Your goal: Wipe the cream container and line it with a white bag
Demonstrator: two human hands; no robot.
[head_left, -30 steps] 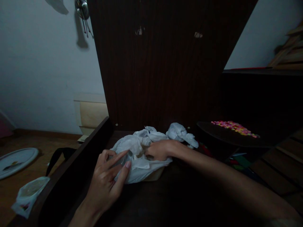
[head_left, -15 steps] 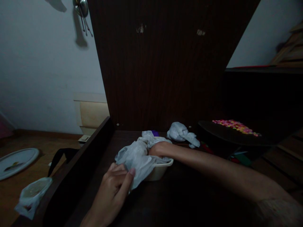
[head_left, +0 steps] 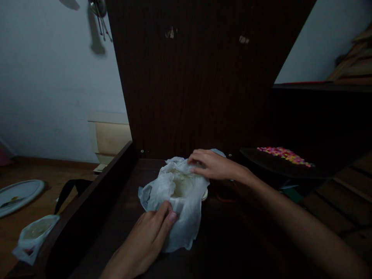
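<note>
A thin white plastic bag (head_left: 186, 228) lines a pale tub (head_left: 205, 195), its mouth spread wide and its edges folded over the rim. Most of the tub is hidden under the plastic; only a bit of rim shows on the right. At the near left side, my left hand (head_left: 151, 230) pinches the bag between thumb and forefinger. My right hand (head_left: 210, 164) is at the far right edge, fingers curled over the bag and thumb on its inner side. Behind it, another whitish bag (head_left: 217, 152) is mostly covered.
A dark wooden panel (head_left: 192, 89) rises behind the dark surface, and a low side board (head_left: 95, 205) bounds it on the left. Pink and yellow bits (head_left: 286, 155) lie on a rounded shelf at right. Another lined container (head_left: 37, 232) stands lower left, near a white oval lid (head_left: 21, 193).
My right hand has come out of the bag to its far right edge. The bag's mouth now lies open over the rim, and my left hand has shifted slightly right.
</note>
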